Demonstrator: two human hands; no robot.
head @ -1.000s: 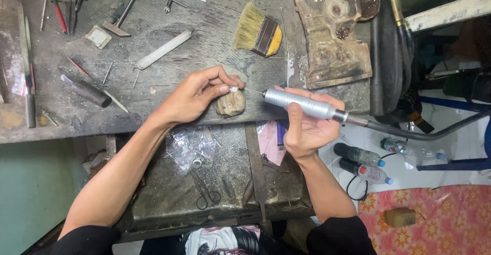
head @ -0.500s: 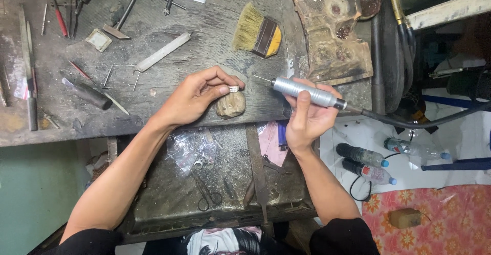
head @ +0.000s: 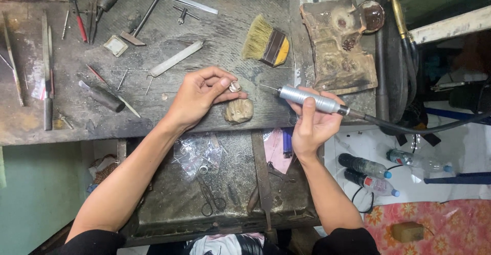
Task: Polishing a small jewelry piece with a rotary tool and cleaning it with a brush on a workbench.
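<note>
Fingers of left hand pinch small ring; right hand grips rotary handpiece.

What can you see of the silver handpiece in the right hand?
The handpiece is a slim silver metal cylinder with a thin bit at its tip, pointing left toward the small piece pinched by the left hand. It lies almost level above the bench edge. The right hand grips it; a black hose runs off rightward.

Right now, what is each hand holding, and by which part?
The left hand pinches a small pale piece between its fingertips. The right hand holds the silver rotary handpiece around the middle of its barrel.
</note>
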